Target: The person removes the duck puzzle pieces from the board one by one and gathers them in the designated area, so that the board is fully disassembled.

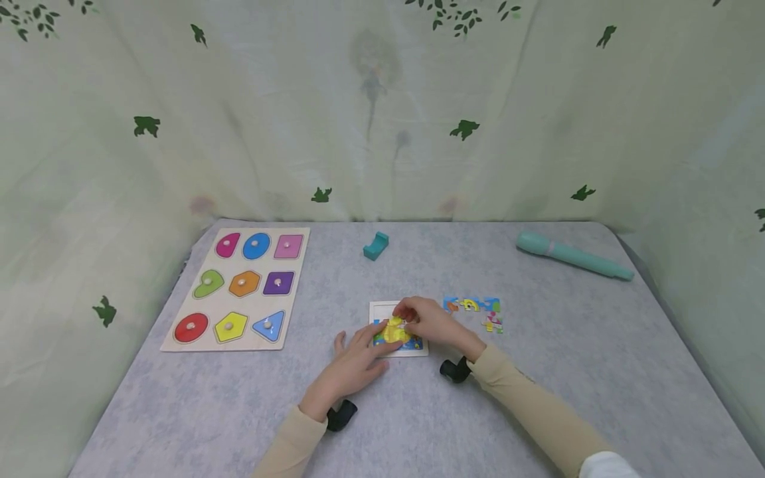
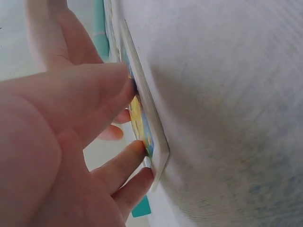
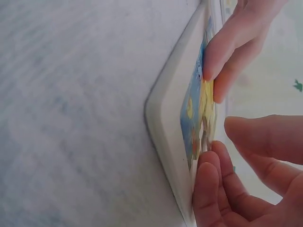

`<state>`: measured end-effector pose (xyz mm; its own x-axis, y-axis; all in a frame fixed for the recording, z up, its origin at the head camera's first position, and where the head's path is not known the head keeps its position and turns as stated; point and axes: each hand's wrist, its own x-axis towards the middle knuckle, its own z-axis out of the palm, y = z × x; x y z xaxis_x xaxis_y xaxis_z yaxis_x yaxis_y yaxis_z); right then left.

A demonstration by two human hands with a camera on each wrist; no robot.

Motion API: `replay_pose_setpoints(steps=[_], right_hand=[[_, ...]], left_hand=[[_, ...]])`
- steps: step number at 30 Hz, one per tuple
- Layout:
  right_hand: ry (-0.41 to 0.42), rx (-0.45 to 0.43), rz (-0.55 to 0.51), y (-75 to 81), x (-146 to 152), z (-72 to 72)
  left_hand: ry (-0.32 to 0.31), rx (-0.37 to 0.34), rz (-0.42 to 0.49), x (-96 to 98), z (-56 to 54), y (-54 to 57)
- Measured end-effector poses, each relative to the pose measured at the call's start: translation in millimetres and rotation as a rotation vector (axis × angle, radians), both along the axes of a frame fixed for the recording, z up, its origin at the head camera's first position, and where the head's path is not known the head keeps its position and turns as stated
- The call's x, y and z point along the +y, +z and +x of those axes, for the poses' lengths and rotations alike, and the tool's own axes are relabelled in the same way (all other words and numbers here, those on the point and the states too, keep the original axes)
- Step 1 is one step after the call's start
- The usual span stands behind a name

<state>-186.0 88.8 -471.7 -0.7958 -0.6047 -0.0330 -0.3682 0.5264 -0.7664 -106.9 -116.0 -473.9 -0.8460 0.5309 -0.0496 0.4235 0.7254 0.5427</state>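
Note:
A small picture puzzle in a pale wooden frame lies on the table, with a yellow shape on a blue ground. My left hand rests on it from the left, fingers spread and mostly straight, fingertips on the pieces and the frame's edge. My right hand comes from the right with bent fingers. Its fingertips touch the puzzle's edge pieces, while its thumb stands slightly apart above them. I cannot tell whether it pinches a piece.
Several loose jigsaw pieces lie right of the frame. At the left is a board of knobbed shapes. A teal curved block sits behind the puzzle, and a mint-green stick with a rounded head lies back right.

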Motion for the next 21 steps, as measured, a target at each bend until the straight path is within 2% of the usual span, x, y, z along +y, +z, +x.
replay_pose_setpoints(steps=[13, 18, 21], right_hand=[[0.011, 0.052, -0.066, -5.2, 0.6, -2.5], [0.017, 0.029, -0.088, -4.8, 0.5, -2.9], [-0.012, -0.014, -0.089, -3.5, 2.9, -2.7]], left_hand=[[-0.011, 0.004, -0.025, -0.6, -0.5, 3.4], [-0.008, 0.009, -0.026, -0.3, -0.8, 2.2], [-0.004, 0.006, -0.029, 0.2, -0.8, 1.7]])
